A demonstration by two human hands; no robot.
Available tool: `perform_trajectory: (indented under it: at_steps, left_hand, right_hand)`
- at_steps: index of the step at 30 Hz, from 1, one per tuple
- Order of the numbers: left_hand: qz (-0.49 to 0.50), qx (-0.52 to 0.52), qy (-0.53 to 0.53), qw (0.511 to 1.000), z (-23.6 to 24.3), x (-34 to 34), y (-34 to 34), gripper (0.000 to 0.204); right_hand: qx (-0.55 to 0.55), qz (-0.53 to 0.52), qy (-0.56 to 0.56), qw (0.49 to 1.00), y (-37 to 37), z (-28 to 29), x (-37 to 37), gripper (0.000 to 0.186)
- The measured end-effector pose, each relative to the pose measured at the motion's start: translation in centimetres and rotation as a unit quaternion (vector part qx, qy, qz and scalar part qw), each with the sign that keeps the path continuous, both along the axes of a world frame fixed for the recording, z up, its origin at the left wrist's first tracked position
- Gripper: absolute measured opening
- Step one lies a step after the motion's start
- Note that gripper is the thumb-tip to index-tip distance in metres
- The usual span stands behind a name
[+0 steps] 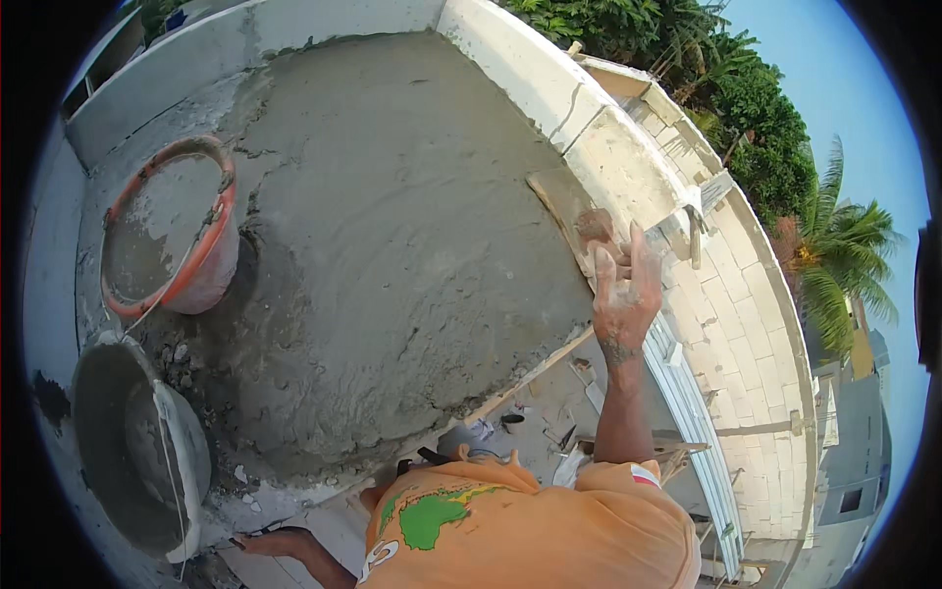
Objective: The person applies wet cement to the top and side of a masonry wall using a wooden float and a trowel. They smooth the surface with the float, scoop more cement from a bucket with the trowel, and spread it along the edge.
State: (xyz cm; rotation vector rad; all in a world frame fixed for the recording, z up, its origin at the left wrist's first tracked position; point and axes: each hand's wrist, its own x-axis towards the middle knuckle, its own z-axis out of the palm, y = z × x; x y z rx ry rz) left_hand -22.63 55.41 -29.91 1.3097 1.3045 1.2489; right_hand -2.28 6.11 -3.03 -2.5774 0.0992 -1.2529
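Note:
My right hand [623,290] grips the handle of a wooden float [561,201], which lies flat on the right edge of a wet grey cement slab [392,216], next to the white parapet [549,83]. My left hand [278,542] rests spread and empty on the cement-spattered ledge at the lower left, close to a grey bucket [184,437]. My orange shirt fills the lower middle of the view.
An orange bucket [224,231] partly filled with cement stands on the slab's left side, above the grey bucket. A wooden batten [535,373] lines the slab's near edge. Below lie a drop to the ground with debris, a white railing [692,402], a tiled wall, trees and a palm.

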Motion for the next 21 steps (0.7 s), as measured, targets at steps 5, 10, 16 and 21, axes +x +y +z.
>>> perform_trajectory:
  at_steps: [5,10,16,21]
  left_hand:
    - [-0.012,0.027,-0.031,0.999,-2.4,-0.3,2.0,0.056]
    - [0.027,0.01,-0.041,0.999,1.3,-0.5,0.3,0.069]
    - [-0.087,0.061,0.022,0.994,-0.3,0.5,1.3,0.068]
    - [-0.017,0.002,-0.081,0.997,0.1,0.4,-0.5,0.07]
  right_hand:
    - [0.089,-0.22,-0.11,0.965,-19.7,-2.1,-2.7,0.049]
    - [0.152,-0.292,0.317,0.889,-28.0,-8.3,0.4,0.07]
    - [0.457,-0.088,0.286,0.838,-39.1,-20.0,-1.3,0.047]
    - [0.331,-0.098,0.314,0.885,-42.5,-22.8,2.7,0.042]
